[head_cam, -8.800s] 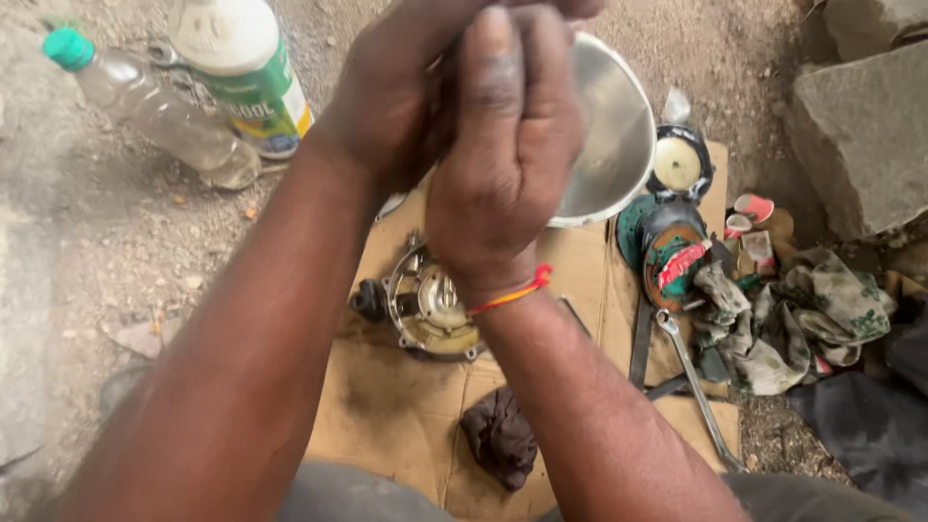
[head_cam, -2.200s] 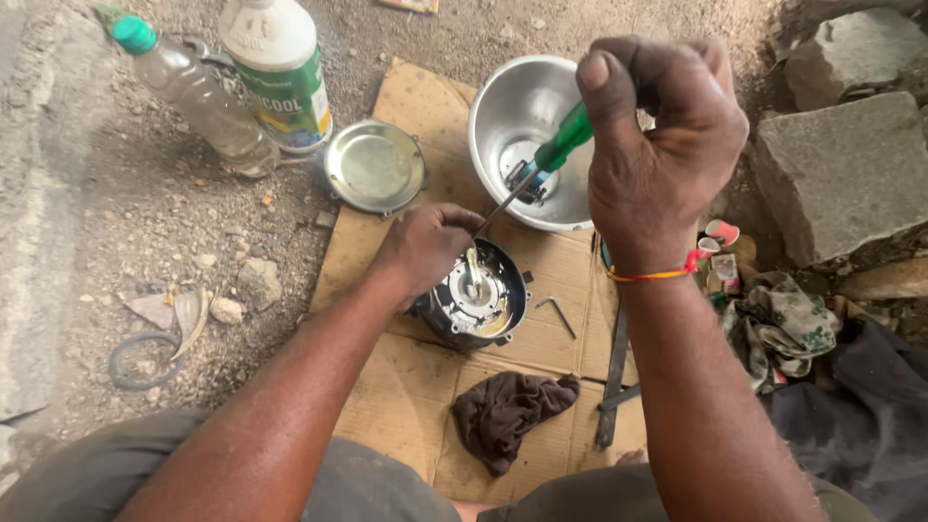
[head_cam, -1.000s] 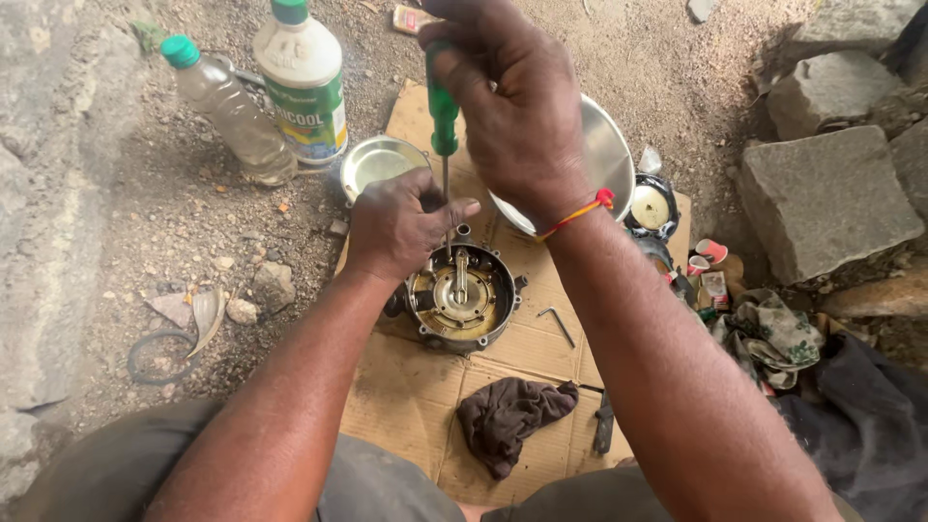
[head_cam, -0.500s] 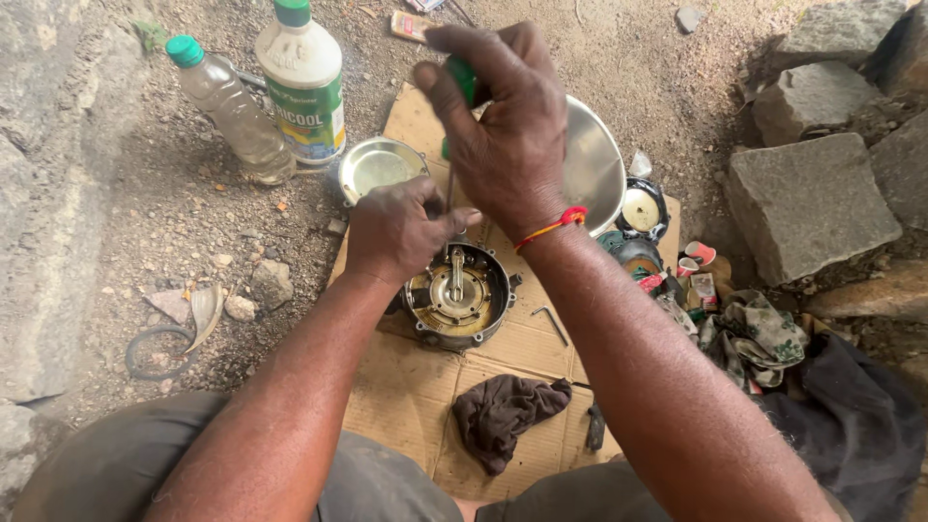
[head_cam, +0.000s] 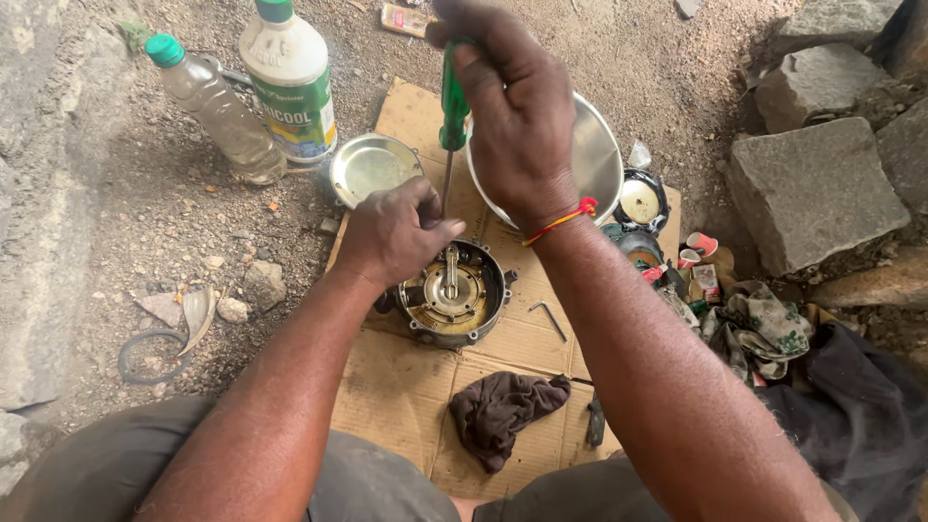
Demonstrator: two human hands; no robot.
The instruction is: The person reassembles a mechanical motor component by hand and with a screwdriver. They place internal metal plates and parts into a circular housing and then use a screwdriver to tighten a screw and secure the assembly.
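A round black and brass mechanical part [head_cam: 449, 295] lies on a sheet of cardboard [head_cam: 406, 387]. My left hand [head_cam: 396, 232] rests on its far-left rim and steadies it. My right hand [head_cam: 512, 111] is closed around the green handle of a screwdriver [head_cam: 451, 101]. The screwdriver stands nearly upright, its thin shaft reaching down to the far edge of the part, next to my left fingers. A red thread band circles my right wrist.
A steel bowl [head_cam: 599, 155] and a small steel dish [head_cam: 372, 169] sit beyond the part. Two plastic bottles [head_cam: 290, 77] stand at the far left. A dark rag [head_cam: 503, 411], a hex key [head_cam: 551, 319], rags and small parts at right, stone blocks [head_cam: 817, 193] far right.
My right hand has lifted and straightened the screwdriver over the part. My left hand stays on the part's rim. The view has shifted slightly.
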